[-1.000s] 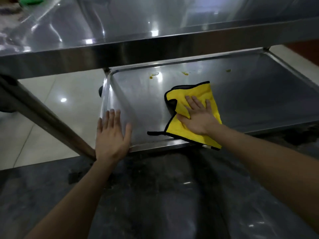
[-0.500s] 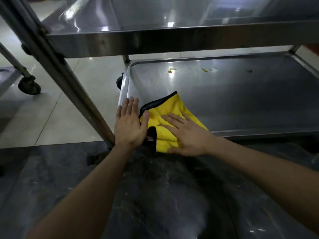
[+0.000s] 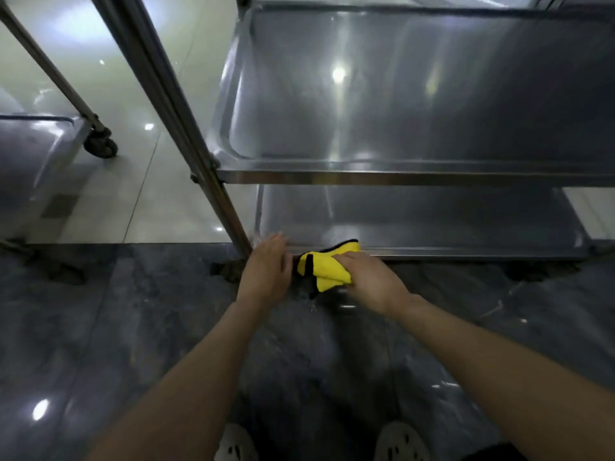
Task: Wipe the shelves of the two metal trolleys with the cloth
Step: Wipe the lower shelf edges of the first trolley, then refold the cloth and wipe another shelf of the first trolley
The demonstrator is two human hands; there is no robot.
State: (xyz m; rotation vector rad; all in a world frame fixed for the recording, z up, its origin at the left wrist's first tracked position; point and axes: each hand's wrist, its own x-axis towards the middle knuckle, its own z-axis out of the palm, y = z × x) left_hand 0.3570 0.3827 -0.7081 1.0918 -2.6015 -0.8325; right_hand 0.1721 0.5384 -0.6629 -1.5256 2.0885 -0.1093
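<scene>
Cloth now at shelf rim, bunched under fingers of right hand

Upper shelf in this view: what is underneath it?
A lower shelf; its back part is covered by the upper shelf. At its front edge the right hand grips the yellow cloth.

Both arms reach forward. Right hand grips the cloth, fingers curled over it. Left hand is just left of the cloth, fingers loosely bent.
</scene>
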